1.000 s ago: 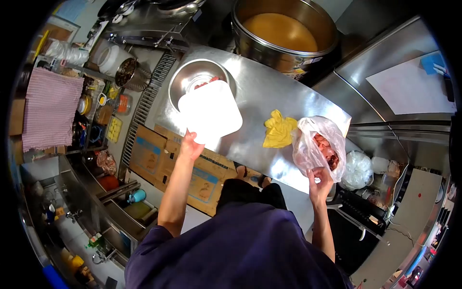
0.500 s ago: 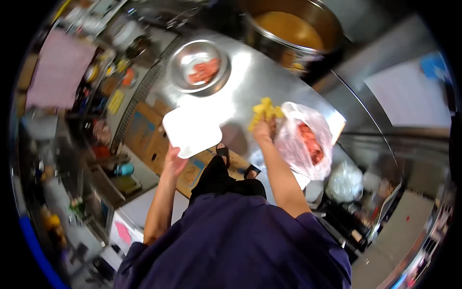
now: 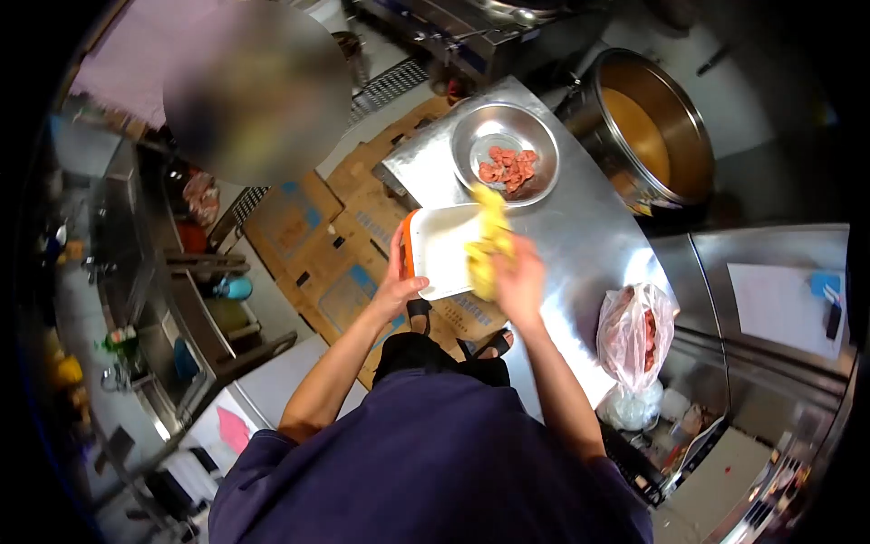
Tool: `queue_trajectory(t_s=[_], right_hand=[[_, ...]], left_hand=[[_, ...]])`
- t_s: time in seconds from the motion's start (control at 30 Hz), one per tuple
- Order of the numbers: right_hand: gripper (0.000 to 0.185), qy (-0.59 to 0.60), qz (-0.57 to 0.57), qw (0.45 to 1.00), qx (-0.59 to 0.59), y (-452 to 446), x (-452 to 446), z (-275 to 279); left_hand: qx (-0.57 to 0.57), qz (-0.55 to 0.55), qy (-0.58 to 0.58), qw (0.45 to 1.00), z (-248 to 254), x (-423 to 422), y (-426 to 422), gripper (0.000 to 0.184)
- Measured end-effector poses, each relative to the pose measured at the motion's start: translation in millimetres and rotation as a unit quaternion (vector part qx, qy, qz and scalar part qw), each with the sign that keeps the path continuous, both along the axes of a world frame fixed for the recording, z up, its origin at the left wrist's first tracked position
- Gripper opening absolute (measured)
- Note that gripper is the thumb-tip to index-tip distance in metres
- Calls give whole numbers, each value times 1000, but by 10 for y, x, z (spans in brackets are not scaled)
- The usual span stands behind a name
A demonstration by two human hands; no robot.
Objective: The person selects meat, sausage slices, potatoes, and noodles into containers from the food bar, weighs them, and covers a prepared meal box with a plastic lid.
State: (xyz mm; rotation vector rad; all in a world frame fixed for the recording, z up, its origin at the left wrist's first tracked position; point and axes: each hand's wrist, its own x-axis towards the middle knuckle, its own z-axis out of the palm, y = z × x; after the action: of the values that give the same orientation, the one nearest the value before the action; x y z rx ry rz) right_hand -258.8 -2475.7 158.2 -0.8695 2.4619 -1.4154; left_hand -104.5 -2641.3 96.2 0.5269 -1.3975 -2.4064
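My left hand (image 3: 396,283) is closed on the side of a white plastic tray (image 3: 441,243) with an orange outer edge, held tilted in front of me. A crumpled yellow cloth (image 3: 490,234) is in my right hand (image 3: 523,279), against the tray's right side; the hand is slightly blurred. Just beyond them, a steel bowl (image 3: 468,130) holds pieces of raw meat (image 3: 509,170). To the right of my right arm lies a thin plastic bag (image 3: 622,337) with more red meat inside, near the edge of the steel table (image 3: 580,231).
A large steel pot (image 3: 594,100) of brownish liquid stands beyond the table on the right. Flattened cardboard (image 3: 308,236) covers the floor. Sinks (image 3: 163,363) line the left side. A round blur hides part of the upper left.
My right hand has lifted the yellow cloth from the table beside the bag and brought it to the tray. The tray has turned, showing its orange side. My view has shifted.
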Motion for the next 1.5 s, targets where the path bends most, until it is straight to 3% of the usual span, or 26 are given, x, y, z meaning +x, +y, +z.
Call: queue_trajectory(t_s=[0.03, 0.07, 0.13, 0.17, 0.2, 0.27, 0.33, 0.47, 0.53, 0.57, 0.73, 0.8, 0.87, 0.93, 0.97, 1.0, 1.07, 1.1, 1.17, 1.2, 1.27, 1.3, 1.4, 1.43, 1.47, 1.5], right_hand=[[35, -8, 13, 996, 84, -404, 88, -3], [37, 77, -14, 993, 85, -787, 149, -449], [44, 68, -81, 994, 31, -1310, 163, -705], [43, -104, 34, 993, -33, -1432, 158, -784], [42, -274, 149, 945, -94, -1522, 191, -702], [39, -331, 211, 919, 30, -1549, 225, -552], [42, -131, 370, 894, 218, -1612, 292, -405], [35, 25, 436, 823, 363, -1536, 468, -23], [29, 357, 281, 821, 345, -1670, 582, -232], [22, 443, 224, 798, 341, -1839, 671, -331], [21, 364, 259, 834, 323, -2388, 918, -158], [17, 369, 280, 869, 174, -2493, 1046, -234], [18, 360, 329, 851, 197, -2570, 1107, -322], [19, 412, 386, 781, 268, -2717, 1179, -373], [20, 503, 348, 741, 276, -2749, 1205, -393], [18, 514, 342, 707, 345, -2778, 1249, -149], [22, 445, 332, 749, 361, -2940, 1247, -226], [22, 450, 334, 746, 360, -2943, 1273, -133], [28, 234, 473, 710, 465, -2921, 1328, 147], [28, 236, 476, 707, 467, -2932, 1314, 115], [34, -82, 522, 781, 332, -2966, 1303, -97], [35, -259, 528, 780, 215, -2943, 1349, -333], [27, -589, 367, 705, 147, -2899, 1562, -4], [27, -681, 269, 677, 75, -2946, 1657, -220], [28, -758, 164, 631, 1, -3003, 1799, -446], [27, -741, 149, 651, -69, -3060, 1931, -493]], left_hand=[[5, -15, 4, 1000, 4, -44, -31, 124], [-6, -15, 5, 1000, 18, -78, -66, 128], [-38, -10, 11, 999, 55, -156, -201, 136], [-63, 6, 2, 998, -8, -124, -361, 133], [-69, -7, 15, 997, 36, -98, -549, 137], [-54, -18, 56, 997, 103, 6, -763, 132], [-64, -11, 59, 996, 117, 141, -856, 131], [-46, 12, 29, 998, 162, 405, -889, 128], [-48, 34, 20, 998, 258, 466, -909, 128], [-49, 52, 6, 997, 300, 514, -914, 128], [-30, 150, -1, 988, 392, 822, -1044, 127], [-27, 187, 14, 982, 334, 988, -1141, 126], [-35, 203, 3, 979, 296, 1144, -1190, 125], [-44, 258, -1, 965, 201, 1256, -1240, 121], [-74, 283, 14, 956, 148, 1264, -1271, 118], [-73, 286, 13, 955, 140, 1278, -1319, 118], [-85, 329, 11, 940, 140, 1277, -1389, 116], [-100, 337, 16, 936, 142, 1274, -1426, 114], [-94, 327, 20, 940, 137, 1312, -1466, 114], [-87, 313, 20, 946, 123, 1326, -1462, 114], [-101, 314, 23, 944, 28, 1362, -1468, 112], [-66, 326, 39, 942, -27, 1365, -1477, 112], [-20, 332, 54, 942, -39, 1417, -1469, 111], [-11, 330, 62, 942, -65, 1428, -1480, 110], [-2, 327, 67, 942, -98, 1438, -1476, 109], [-15, 331, 51, 942, -82, 1422, -1496, 110]])
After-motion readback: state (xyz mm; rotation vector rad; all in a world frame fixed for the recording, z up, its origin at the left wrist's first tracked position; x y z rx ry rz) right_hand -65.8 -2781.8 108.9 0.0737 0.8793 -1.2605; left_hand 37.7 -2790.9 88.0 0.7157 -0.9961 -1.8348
